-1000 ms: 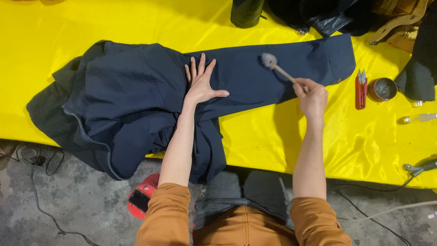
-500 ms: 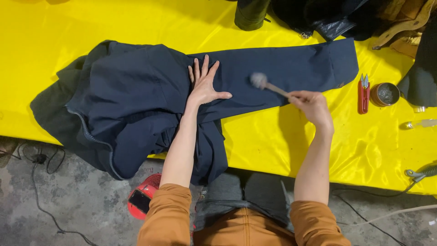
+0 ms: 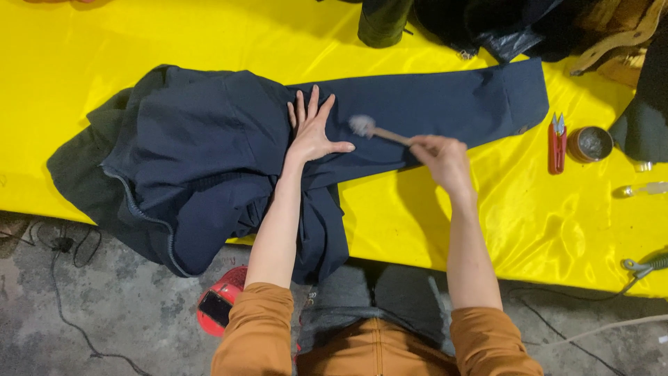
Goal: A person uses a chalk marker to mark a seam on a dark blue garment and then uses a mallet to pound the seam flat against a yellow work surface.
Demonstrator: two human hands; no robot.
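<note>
Jacket sleeve [image 3: 431, 111] runs left-right; my left hand [image 3: 313, 132] lies flat, right fingers [image 3: 435, 147] grip brush [image 3: 372, 129] beside it.

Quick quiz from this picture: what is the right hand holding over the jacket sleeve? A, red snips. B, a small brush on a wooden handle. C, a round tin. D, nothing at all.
B: the right hand grips a small brush by its wooden handle, with the pale head over the dark blue jacket sleeve, while the red snips and round tin lie apart on the yellow table.
</note>
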